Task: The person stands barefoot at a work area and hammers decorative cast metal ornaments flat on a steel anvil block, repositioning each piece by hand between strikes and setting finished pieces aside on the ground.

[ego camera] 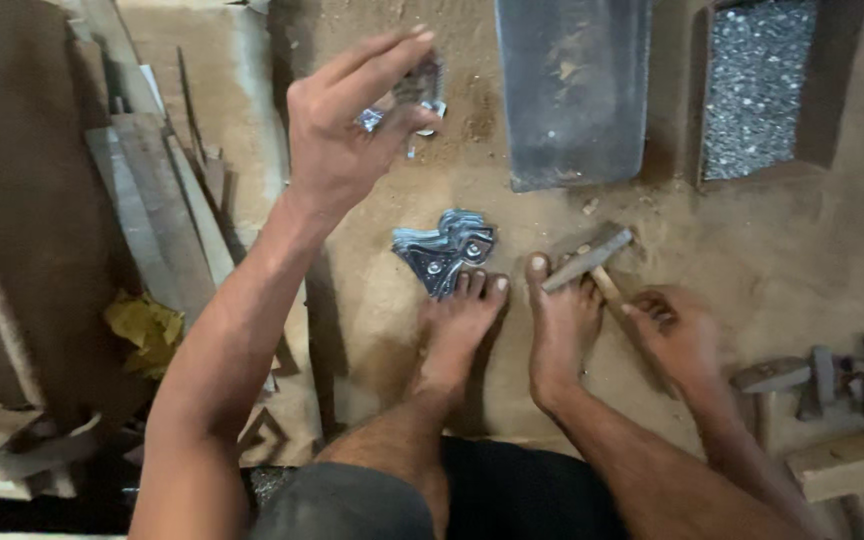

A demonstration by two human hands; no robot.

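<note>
Seated on the dirt floor (772, 260), I raise my left hand (347, 130) above the ground, fingers pinched around a small shiny metal fitting (414, 100) held between thumb and fingertips. My right hand (674, 335) is down low beside my right foot (562, 325), closed around the wooden handle of a hammer (589, 262) whose metal head lies just past my toes. My left foot (460, 325) rests with its toes touching a stack of triangular metal plates (444, 250) piled on the ground between my feet and the raised hand. Ahead of the stack sits a dark grey metal slab (574, 85), and to its right a box-like recess filled with small grey metal pieces (757, 85). At my left lie weathered wooden planks (157, 205) and a crumpled yellow scrap (144, 330). At my right, near the edge of view, are more hammers and tools (822, 380) and a pale wooden block (842, 462), well apart from the hammer I hold.
</note>
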